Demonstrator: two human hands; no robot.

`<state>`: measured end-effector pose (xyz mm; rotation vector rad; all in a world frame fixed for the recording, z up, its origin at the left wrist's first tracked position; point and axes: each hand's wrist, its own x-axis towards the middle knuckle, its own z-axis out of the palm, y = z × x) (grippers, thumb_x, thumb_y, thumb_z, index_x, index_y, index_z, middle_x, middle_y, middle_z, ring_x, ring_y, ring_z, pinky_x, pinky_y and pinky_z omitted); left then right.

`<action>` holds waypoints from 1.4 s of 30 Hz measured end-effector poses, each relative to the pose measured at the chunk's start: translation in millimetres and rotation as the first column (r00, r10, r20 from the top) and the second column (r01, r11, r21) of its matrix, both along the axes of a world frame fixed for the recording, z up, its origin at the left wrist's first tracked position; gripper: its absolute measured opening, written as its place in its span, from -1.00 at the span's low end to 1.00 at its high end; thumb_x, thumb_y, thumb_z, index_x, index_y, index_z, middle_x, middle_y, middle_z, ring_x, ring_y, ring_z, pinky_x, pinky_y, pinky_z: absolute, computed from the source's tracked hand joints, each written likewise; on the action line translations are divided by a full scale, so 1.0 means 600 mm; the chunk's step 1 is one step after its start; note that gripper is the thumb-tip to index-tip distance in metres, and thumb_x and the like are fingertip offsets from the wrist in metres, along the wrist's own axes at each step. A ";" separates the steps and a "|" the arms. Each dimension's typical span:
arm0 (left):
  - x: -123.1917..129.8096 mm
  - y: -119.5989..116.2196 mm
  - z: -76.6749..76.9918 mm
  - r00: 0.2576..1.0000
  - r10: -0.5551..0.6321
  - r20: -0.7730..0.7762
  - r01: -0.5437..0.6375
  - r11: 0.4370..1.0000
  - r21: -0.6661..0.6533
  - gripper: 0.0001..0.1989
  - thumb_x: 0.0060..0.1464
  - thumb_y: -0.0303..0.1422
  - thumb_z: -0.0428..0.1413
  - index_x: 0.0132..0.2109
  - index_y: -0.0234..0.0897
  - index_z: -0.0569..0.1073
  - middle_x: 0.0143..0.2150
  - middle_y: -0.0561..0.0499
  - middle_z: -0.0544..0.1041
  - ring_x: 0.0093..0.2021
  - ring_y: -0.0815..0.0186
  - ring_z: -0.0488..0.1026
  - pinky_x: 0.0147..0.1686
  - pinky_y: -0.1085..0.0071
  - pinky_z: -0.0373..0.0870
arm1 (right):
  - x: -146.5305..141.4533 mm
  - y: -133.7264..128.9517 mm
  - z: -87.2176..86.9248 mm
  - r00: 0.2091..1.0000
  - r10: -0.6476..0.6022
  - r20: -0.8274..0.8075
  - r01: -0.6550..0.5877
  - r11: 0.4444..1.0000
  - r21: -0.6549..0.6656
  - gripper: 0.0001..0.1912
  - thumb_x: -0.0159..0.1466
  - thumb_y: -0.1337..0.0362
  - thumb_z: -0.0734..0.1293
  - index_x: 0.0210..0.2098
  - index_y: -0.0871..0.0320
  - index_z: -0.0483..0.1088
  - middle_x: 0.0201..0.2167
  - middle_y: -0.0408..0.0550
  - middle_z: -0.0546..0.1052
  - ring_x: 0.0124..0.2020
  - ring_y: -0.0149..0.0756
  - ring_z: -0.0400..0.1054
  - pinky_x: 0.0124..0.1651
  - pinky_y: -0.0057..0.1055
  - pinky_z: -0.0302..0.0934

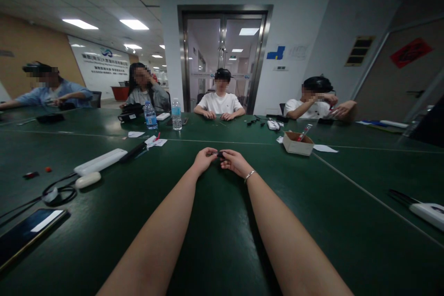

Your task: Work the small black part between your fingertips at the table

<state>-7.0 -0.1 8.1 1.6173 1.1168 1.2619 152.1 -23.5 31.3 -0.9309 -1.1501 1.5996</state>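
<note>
Both my arms reach forward over a dark green table (222, 222). My left hand (204, 159) and my right hand (237, 163) meet near the middle, a little short of a pale seam. Between their fingertips is a small black object (219, 154), too small and too covered by fingers for me to tell its kind. The fingers of both hands are closed on it, the left from one end and the right from the other. A bracelet (249, 175) circles my right wrist.
On the left lie a phone (31, 233), a coiled black cable (58, 194), a white oval case (88, 180) and a white power strip (100, 162). Ahead stand two water bottles (176, 114) and a small cardboard box (298, 144). Several people sit across the table.
</note>
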 end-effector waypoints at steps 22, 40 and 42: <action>0.002 -0.014 0.008 0.979 -0.061 -0.194 0.052 0.997 -0.050 -0.86 0.05 -0.38 0.04 -0.26 -0.35 0.43 -0.44 -0.01 0.48 -0.44 0.39 0.42 -0.38 0.46 0.35 | 0.014 0.006 -0.012 0.999 -0.039 0.009 0.038 0.998 0.057 -0.83 0.20 0.61 0.26 -0.25 0.31 0.32 -0.44 -0.05 0.45 -0.60 -0.46 0.39 -0.51 -0.54 0.39; 0.004 -0.020 0.020 0.984 -0.052 -0.171 0.029 0.990 -0.136 -0.84 0.07 -0.40 0.01 -0.31 -0.41 0.44 -0.45 -0.05 0.48 -0.47 0.41 0.40 -0.44 0.48 0.34 | 0.015 0.003 -0.008 1.000 0.009 0.030 -0.011 0.998 0.067 -0.76 0.23 0.66 0.17 -0.20 0.29 0.30 -0.40 -0.06 0.43 -0.58 -0.50 0.39 -0.48 -0.58 0.41; 0.005 -0.018 0.020 0.987 -0.053 -0.155 0.030 0.988 -0.152 -0.82 0.09 -0.40 -0.02 -0.32 -0.41 0.43 -0.48 -0.03 0.47 -0.51 0.42 0.39 -0.46 0.49 0.34 | 0.015 0.002 -0.007 0.999 0.015 0.029 -0.017 0.998 0.067 -0.76 0.22 0.65 0.17 -0.20 0.29 0.30 -0.38 -0.06 0.42 -0.57 -0.50 0.39 -0.48 -0.58 0.41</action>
